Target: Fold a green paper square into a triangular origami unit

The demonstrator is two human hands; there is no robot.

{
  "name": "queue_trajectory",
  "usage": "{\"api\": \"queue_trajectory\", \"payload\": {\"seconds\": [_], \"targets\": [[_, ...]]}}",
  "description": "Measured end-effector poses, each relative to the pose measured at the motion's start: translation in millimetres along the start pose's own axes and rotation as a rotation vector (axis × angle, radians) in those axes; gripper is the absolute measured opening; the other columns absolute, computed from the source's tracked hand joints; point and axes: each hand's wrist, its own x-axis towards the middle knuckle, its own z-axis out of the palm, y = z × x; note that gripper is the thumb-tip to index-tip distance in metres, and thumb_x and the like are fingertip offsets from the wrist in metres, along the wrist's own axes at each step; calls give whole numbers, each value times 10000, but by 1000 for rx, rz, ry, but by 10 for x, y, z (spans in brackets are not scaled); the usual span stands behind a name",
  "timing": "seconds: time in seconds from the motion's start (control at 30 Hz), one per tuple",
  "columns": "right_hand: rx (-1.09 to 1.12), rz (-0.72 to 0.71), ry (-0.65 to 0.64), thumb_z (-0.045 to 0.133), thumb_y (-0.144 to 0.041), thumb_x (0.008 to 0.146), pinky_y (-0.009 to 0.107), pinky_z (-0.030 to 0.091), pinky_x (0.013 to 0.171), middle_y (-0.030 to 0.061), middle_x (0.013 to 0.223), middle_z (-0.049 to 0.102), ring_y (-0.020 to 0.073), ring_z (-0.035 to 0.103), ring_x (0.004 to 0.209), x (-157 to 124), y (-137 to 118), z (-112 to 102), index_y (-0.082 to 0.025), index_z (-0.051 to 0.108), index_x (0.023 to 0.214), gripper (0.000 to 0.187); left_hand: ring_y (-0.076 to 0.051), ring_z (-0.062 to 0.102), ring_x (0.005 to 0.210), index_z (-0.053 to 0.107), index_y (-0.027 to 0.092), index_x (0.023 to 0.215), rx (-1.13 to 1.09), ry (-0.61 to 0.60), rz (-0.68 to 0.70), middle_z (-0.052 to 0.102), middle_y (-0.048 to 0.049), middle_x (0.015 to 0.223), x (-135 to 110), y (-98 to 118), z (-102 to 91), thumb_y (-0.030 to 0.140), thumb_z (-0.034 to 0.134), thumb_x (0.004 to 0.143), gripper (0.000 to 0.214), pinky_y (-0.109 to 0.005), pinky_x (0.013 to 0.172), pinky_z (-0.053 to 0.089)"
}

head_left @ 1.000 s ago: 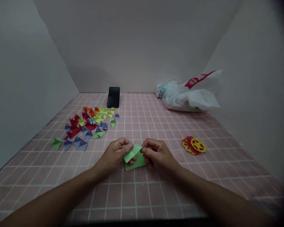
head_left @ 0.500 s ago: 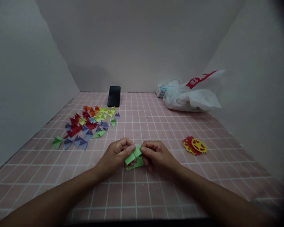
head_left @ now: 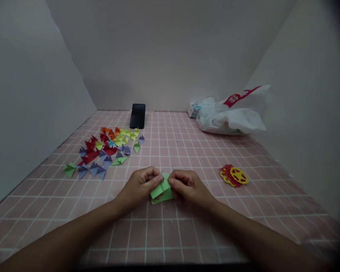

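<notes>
A green paper piece lies low over the pink tiled table near its middle. My left hand pinches its left side with curled fingers. My right hand pinches its right side, thumb and fingertips pressed on a folded flap. Both hands meet over the paper, and part of it is hidden under my fingers.
Several small folded paper triangles in red, purple, green, yellow and orange are spread at the left. A black phone leans at the back wall. A white plastic bag sits back right. Red and yellow paper cut-outs lie right.
My two hands have drawn closer together over the green paper, and the raised flap has folded further inward. Nothing else on the table has moved.
</notes>
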Motion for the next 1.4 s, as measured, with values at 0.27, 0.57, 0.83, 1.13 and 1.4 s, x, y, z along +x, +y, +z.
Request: {"api": "queue_trajectory", "payload": {"seconds": [0.27,0.57,0.83,1.13,1.4], "targets": [[-22,-3,17,565,-333,856,203,291,417,-50,473,477,74,410,415,-10,2,18,-179,519,613,291,-113,469,621,585,157,791,63,-21,46,520,24,680,-22,-5,-3,383,555,872,241,-221,559,369],[103,38,-43,599,-387,855,190,320,399,-46,501,524,72,445,408,-7,26,24,-182,537,680,276,-105,447,573,584,154,690,-56,36,-21,507,31,619,-9,14,-4,403,645,795,276,-210,523,346],[187,91,-85,637,-376,823,173,321,362,-58,474,548,67,452,356,-32,-23,41,-187,526,697,253,-92,412,572,552,152,639,-124,63,17,464,39,603,-62,42,17,382,648,801,297,-209,534,342],[272,-3,33,644,-414,833,203,382,426,-40,537,570,86,505,417,-8,85,71,-184,543,733,270,-106,487,577,532,166,720,-242,33,-56,527,35,638,-34,-6,57,378,715,739,281,-230,549,417],[17,-120,49,657,-348,793,232,353,531,-19,648,515,102,454,582,18,31,-17,-171,574,717,210,-95,427,557,519,168,665,-45,-17,-69,461,47,619,-12,31,40,303,666,728,209,-215,507,347]]}}
